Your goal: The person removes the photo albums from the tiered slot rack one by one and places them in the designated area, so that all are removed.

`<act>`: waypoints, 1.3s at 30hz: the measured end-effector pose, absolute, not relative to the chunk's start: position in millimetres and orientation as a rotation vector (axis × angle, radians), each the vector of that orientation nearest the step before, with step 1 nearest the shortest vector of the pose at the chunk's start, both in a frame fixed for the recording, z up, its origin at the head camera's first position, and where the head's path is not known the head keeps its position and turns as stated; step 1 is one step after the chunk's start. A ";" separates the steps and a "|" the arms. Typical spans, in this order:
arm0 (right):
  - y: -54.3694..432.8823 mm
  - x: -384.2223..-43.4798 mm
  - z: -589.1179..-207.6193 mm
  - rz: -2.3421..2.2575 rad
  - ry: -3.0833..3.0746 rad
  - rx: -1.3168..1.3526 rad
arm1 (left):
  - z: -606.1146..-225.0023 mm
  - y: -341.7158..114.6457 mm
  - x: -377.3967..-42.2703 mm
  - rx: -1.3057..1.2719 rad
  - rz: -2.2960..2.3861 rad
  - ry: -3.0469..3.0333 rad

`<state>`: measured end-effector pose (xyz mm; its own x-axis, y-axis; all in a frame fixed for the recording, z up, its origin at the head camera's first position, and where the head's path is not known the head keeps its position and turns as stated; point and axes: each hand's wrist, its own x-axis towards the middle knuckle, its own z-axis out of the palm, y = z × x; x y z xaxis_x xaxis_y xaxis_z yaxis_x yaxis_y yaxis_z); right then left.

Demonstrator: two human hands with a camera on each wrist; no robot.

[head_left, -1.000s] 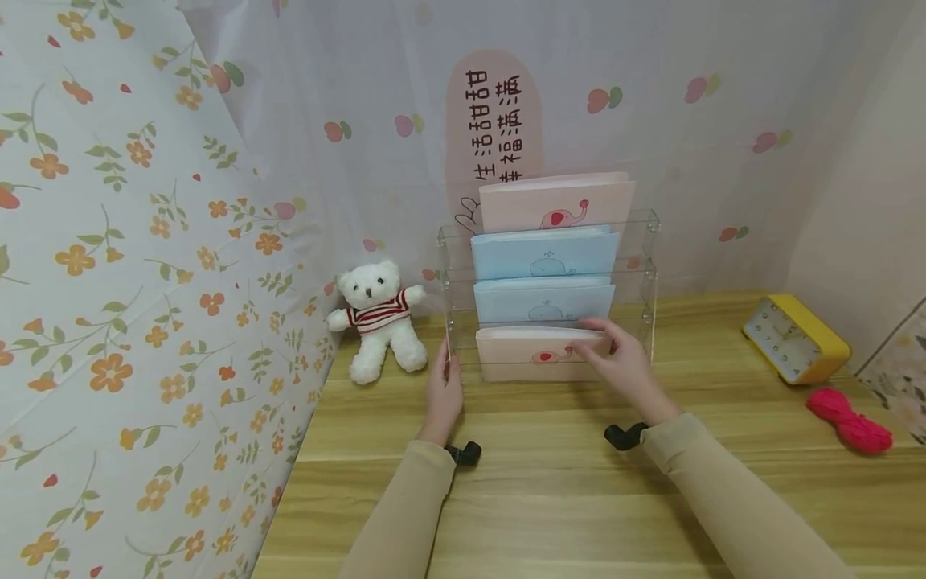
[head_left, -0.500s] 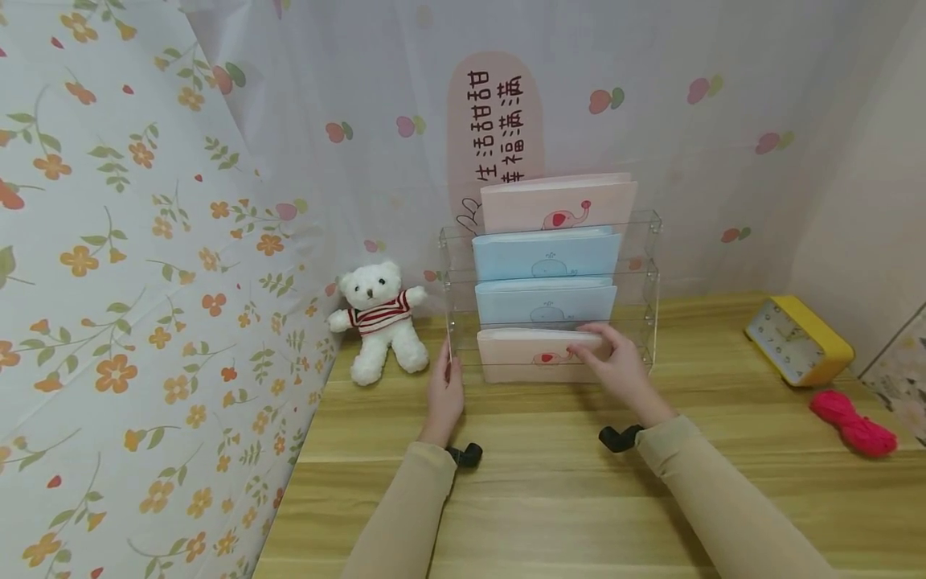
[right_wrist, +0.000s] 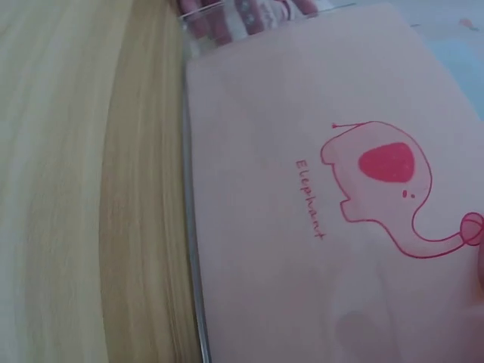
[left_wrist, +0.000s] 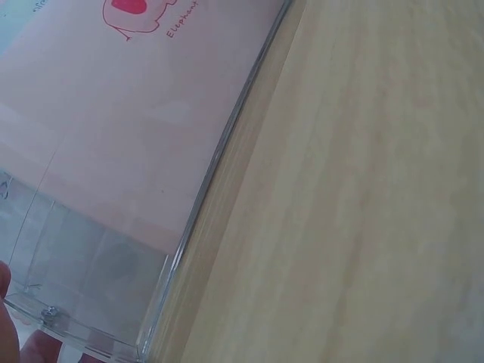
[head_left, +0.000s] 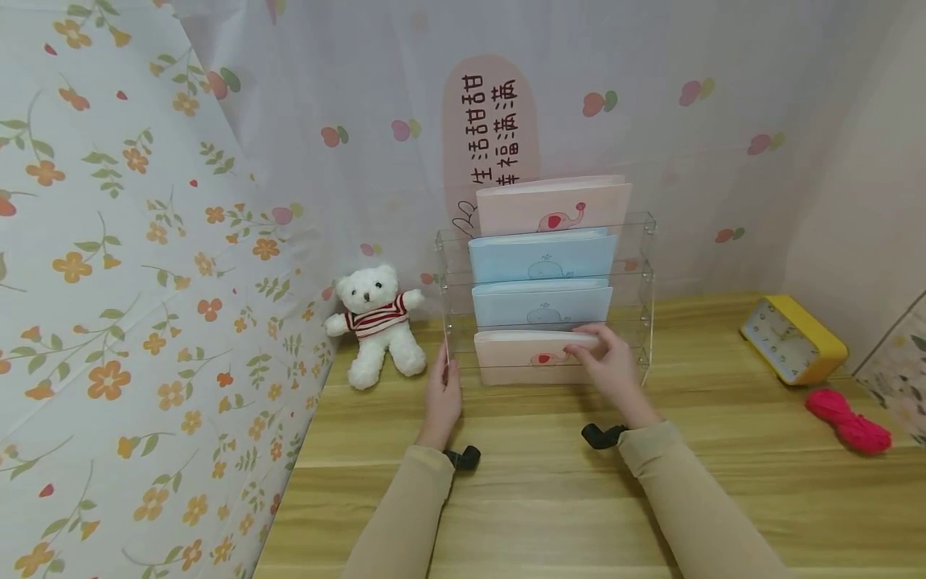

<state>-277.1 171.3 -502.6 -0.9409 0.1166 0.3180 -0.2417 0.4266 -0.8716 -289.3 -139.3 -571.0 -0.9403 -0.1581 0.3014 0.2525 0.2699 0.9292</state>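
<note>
A clear acrylic file rack (head_left: 633, 241) stands on the table with tiered pockets. Its front pocket holds a pink folder (head_left: 506, 358) printed with a red elephant, also filling much of the right wrist view. Two blue whale folders (head_left: 499, 257) sit in the middle tiers, and another pink elephant folder (head_left: 514, 205) rises at the back. My left hand (head_left: 441, 402) grips the rack's left side panel, thumb and fingers on either side of it in the left wrist view. With thumb and fingers, my right hand (head_left: 615, 370) pinches the front pink folder's top edge near its right end.
A white teddy bear (head_left: 379, 322) in a striped sweater leans left of the rack. To the right are a yellow alarm clock (head_left: 817, 346) and a bundle of pink yarn (head_left: 850, 422). Patterned curtains (head_left: 391, 72) hang close behind the rack and along the left.
My right wrist and forearm have shifted a little to the left while the fingers stay on the front pink folder. The left hand keeps its grip, and the folders stay in place.
</note>
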 end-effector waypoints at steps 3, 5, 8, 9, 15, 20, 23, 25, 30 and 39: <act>168.8 -277.9 -502.5 1.533 -2.342 0.089 | -571.6 -141.6 -289.4 -0.102 -1.702 -2.229; 168.2 -278.5 -503.2 1.554 -2.335 0.084 | -571.7 -142.6 -289.0 -0.107 -1.705 -2.237; 167.8 -279.4 -504.9 1.575 -2.319 0.077 | -570.7 -142.8 -288.6 -0.106 -1.703 -2.250; 167.5 -279.6 -505.4 1.580 -2.308 0.077 | -570.2 -142.8 -288.6 -0.104 -1.706 -2.252; 161.2 -278.6 -510.7 1.548 -2.205 0.051 | -567.9 -141.3 -287.6 -0.095 -1.687 -2.253; 153.0 -277.9 -512.1 1.535 -2.045 0.084 | -567.0 -141.3 -285.8 -0.046 -1.732 -2.277; 151.2 -276.1 -505.7 1.565 -1.938 0.127 | -568.7 -141.5 -286.6 -0.042 -1.696 -2.278; 150.8 -272.7 -497.3 1.579 -1.871 0.150 | -568.0 -141.5 -286.8 -0.066 -1.691 -2.266; 151.5 -257.1 -472.4 1.576 -1.780 0.196 | -562.2 -139.2 -287.6 -0.096 -1.771 -2.233; 157.8 -233.4 -453.5 1.588 -1.897 0.199 | -563.1 -140.6 -287.7 -0.058 -1.793 -2.234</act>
<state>-233.4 157.8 -453.5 -0.7789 0.2825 0.5600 -0.5016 0.2554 -0.8265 -287.7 -140.6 -563.1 -0.9612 -0.1396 0.2378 0.2020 0.2306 0.9519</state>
